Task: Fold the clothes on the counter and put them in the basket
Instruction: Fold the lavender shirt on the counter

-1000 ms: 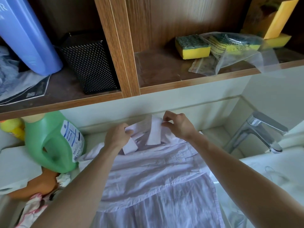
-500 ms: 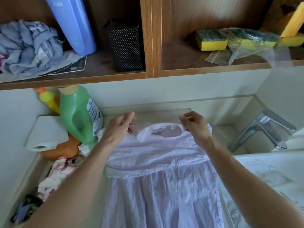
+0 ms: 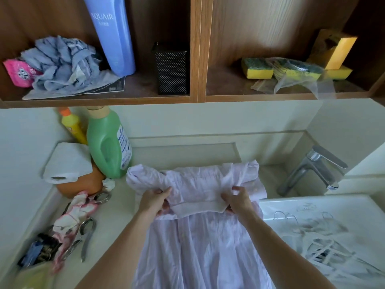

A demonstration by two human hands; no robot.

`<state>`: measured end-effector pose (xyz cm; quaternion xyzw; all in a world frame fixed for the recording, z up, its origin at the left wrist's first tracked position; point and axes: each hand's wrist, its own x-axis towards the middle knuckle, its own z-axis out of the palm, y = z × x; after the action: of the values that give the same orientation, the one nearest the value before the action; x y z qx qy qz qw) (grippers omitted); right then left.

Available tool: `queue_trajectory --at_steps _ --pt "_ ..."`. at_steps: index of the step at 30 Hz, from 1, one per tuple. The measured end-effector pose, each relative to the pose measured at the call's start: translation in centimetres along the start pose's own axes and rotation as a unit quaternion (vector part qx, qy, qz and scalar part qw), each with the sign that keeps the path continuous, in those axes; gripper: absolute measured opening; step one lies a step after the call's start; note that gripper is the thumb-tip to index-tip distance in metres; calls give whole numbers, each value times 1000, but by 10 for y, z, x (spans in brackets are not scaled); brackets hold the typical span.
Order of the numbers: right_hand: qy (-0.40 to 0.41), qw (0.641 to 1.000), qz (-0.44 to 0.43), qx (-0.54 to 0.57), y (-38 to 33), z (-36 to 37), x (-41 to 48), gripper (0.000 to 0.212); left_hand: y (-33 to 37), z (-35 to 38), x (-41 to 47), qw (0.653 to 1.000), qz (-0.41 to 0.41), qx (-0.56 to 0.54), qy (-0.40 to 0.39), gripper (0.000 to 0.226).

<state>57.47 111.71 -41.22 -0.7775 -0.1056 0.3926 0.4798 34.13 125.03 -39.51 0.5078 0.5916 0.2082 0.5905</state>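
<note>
Pale lilac shirt [image 3: 200, 236] spread lengthwise on the white counter [image 3: 116, 207], top part doubled back toward the near side in a crumpled fold, lower part hanging off the near edge. Left hand [image 3: 155, 202] pinching the left end of that fold, fingers closed on the cloth with the thumb on top. Right hand [image 3: 237, 200] gripping the right end the same way, fingers curled tight around the folded edge. Both forearms reaching in from the bottom of the view, one on each side of the shirt. No basket anywhere in view. Green detergent bottle [image 3: 108, 144] standing just left of the shirt's far corner, with a yellow bottle [image 3: 73, 127] behind it and a paper towel roll [image 3: 66, 163] resting on an orange pot [image 3: 83, 184]. Pink and white rag [image 3: 73, 217] lying near the left counter edge beside scissors [image 3: 103, 197] and pliers [image 3: 86, 236]. Chrome tap [image 3: 312, 170] to the right, above a white sink [image 3: 312, 205] holding a tangle of white hangers [image 3: 320, 245]. Wooden shelf [image 3: 187, 99] above, carrying a blue bottle [image 3: 113, 36], a crumpled grey cloth [image 3: 62, 63], a black mesh holder [image 3: 171, 69] and yellow sponges [image 3: 257, 68].
</note>
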Motion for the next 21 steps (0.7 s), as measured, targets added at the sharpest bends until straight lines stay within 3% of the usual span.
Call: queue_trajectory --at_steps 4,6,9,11,15,21 --pt "37 988 -148 -5 -8 -3 -4 45 10 5 -4 994 78 -34 68 10" --pt "64 981 -180 -30 -5 -13 -10 41 6 0 -9 995 64 -32 65 8" --pt "7 994 -86 -61 17 -28 -9 23 -18 -11 -25 997 -45 34 -57 9" --pt "-8 996 -61 -63 23 -38 0 6 -25 -20 -30 994 -58 43 -82 14" --pt "105 987 -103 -71 -8 -50 21 21 -7 -34 -5 994 36 -15 103 18" --pt "79 993 -72 -48 -33 -46 59 30 8 -30 15 978 -51 -143 141 22"
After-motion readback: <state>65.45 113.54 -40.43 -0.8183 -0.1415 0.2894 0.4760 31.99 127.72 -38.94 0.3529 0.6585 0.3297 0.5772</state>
